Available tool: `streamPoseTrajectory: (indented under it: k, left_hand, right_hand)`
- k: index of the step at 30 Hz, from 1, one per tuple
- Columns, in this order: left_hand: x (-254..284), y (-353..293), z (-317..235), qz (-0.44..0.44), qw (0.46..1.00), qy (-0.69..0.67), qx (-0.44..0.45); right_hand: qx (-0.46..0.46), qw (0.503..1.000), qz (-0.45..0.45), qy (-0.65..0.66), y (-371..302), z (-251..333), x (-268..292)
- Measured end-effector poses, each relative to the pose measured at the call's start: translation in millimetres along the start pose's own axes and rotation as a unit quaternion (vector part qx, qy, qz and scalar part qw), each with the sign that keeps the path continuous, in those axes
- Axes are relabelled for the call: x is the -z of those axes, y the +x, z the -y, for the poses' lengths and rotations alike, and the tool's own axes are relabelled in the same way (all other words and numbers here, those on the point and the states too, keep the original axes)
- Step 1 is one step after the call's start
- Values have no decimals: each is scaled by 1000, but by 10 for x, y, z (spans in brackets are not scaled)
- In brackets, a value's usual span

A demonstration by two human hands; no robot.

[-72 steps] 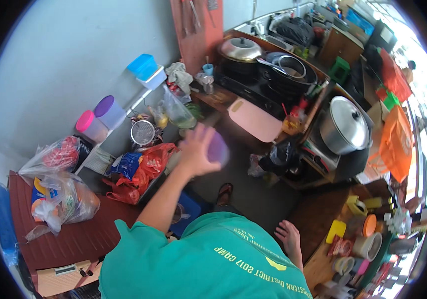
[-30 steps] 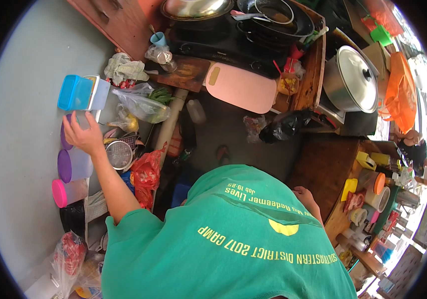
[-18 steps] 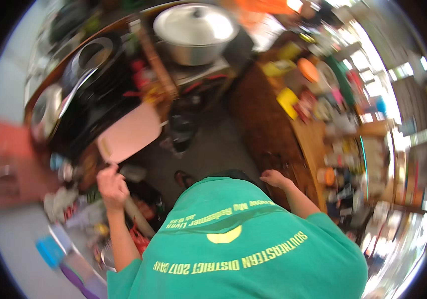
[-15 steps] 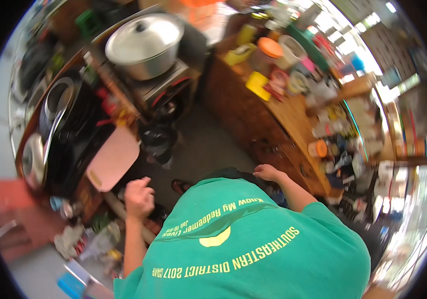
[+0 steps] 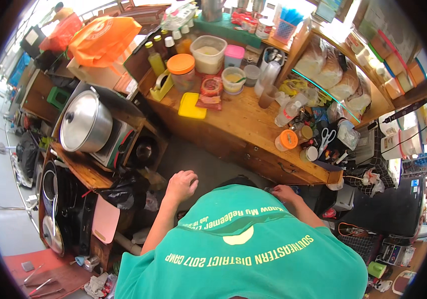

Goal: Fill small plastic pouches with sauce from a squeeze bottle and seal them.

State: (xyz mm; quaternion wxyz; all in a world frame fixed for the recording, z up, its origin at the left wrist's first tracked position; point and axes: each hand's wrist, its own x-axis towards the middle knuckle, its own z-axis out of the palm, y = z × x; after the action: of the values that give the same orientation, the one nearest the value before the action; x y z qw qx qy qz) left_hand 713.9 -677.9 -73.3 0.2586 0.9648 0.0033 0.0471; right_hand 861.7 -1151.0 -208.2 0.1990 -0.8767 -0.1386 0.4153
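My left hand [image 5: 182, 186] hangs in the air left of my green shirt, above the grey floor. Its fingers are loosely bent and a little apart, with nothing visible in them. Close to my body on the right, below the front of the wooden counter [image 5: 243, 134], is my right hand [image 5: 284, 193]. Its fingers are partly hidden, and a small dark patch shows at their tips; whether it is held I cannot make out. Nearest my left hand is a black plastic bag [image 5: 118, 192], beside a pink cutting board [image 5: 106, 219].
A lidded metal pot [image 5: 86, 124] sits on a stove at left. On the counter stand an orange-lidded jar [image 5: 181, 72], a yellow lid [image 5: 192, 105], a red packet [image 5: 210, 92], a tub [image 5: 208, 55] and scissors [image 5: 327, 139]. Bagged bread [image 5: 323, 70] fills a shelf.
The view has swung rightward, so the pot and cutting board now lie further left and more of the counter shows. My left hand has moved inward, its fingers more bent.
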Motion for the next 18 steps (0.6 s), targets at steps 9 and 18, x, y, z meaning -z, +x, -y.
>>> streamPoseTrajectory:
  k: [9, 18]
  left_hand:
    - [-550, 1242, -492, 182, 983, 18, -19]
    - [-820, 1808, -443, 337, 939, 39, -66]
  right_hand:
    - [-68, 978, -88, 176, -145, -641, 304]
    - [-104, 819, -61, 561, 509, 308, 685]
